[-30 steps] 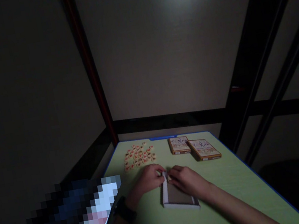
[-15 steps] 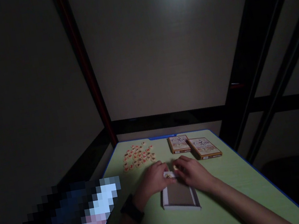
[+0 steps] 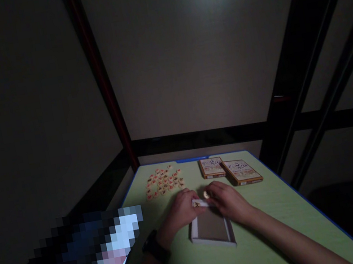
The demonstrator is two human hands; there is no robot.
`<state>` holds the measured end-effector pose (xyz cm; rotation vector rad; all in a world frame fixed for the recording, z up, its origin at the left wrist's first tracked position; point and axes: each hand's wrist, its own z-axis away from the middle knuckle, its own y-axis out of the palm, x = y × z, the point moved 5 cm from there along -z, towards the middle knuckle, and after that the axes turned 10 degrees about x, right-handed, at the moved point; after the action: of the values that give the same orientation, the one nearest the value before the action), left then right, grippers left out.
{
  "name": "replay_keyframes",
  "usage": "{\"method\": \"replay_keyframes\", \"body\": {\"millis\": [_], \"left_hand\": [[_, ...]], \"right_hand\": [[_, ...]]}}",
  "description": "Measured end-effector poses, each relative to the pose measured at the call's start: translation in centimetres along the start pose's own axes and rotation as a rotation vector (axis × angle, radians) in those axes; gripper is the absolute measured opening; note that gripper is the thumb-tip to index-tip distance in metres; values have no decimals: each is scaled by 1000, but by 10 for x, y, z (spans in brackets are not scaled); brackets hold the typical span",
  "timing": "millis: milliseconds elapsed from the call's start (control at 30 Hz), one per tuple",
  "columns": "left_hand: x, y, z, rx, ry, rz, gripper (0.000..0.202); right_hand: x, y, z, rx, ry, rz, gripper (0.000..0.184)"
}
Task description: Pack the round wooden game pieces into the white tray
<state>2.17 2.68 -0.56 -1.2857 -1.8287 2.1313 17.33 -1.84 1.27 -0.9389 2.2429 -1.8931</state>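
Observation:
A shallow white box tray with a brown bottom lies on the table in front of me. My left hand is closed around its far left corner, thumb on the inner side. Beside that thumb, a round Chinese chess piece with a dark character sits in the corner. My right hand pinches another pale chess piece between thumb and fingers, just above the tray's far edge. Part of the far edge is hidden by my fingers.
Several loose chess pieces, red and dark lettered, lie at the table's far left. Two printed boxes, a nearer one and a farther one, overlap at the far right. A blurred-out bright object lies at the left edge of the green table.
The piece in my right hand has risen slightly and its face shows more clearly. My left hand stays at the tray's corner. The view has shifted a little.

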Motion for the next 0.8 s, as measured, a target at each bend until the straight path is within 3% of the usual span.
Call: {"method": "replay_keyframes", "body": {"millis": [300, 467, 800], "left_hand": [[-3, -3, 3, 43, -63, 56, 20], [-5, -4, 4, 49, -20, 33, 30], [-9, -7, 6, 55, -31, 6, 20]], "right_hand": [[1, -2, 1, 49, 5, 13, 18], [2, 0, 0, 64, 23, 30, 17], [2, 4, -3, 73, -22, 90, 18]]}}
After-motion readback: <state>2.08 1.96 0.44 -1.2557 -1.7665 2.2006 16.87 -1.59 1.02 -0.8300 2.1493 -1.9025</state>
